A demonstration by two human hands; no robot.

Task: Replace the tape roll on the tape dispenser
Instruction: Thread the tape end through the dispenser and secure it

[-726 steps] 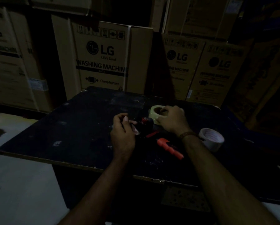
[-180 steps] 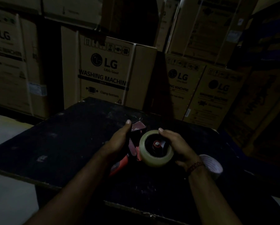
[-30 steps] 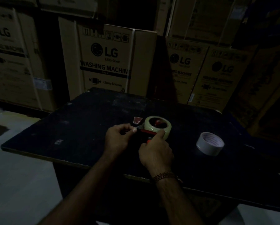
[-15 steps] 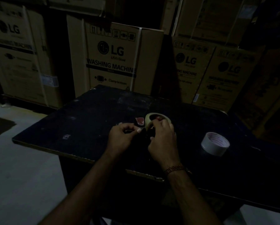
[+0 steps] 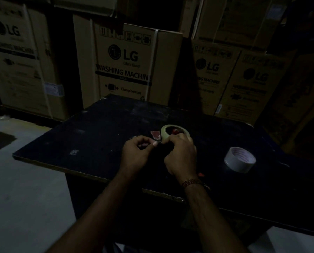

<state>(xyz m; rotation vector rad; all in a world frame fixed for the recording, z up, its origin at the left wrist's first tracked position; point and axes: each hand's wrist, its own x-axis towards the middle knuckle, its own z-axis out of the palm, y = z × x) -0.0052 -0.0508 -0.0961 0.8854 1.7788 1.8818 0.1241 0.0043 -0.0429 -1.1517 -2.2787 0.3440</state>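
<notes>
Tape roll, pale and mounted on the red tape dispenser, lies on the dark table. Right hand curls over its near rim, fingers closed on it. Left hand pinches thumb to fingertips just beside the dispenser; what it grips is too dark to tell. White spare roll sits well apart, right.

Dark, scuffed square tabletop with a pale chipped front edge, standing on a light grey floor. Flat on it, near the middle: a cream tape roll mounted on a red tape dispenser, partly hidden by both hands. Well apart to the right, lying on its side face: a white tape roll with red print inside the core. Faint pale smudges scattered over the left and far parts.
</notes>
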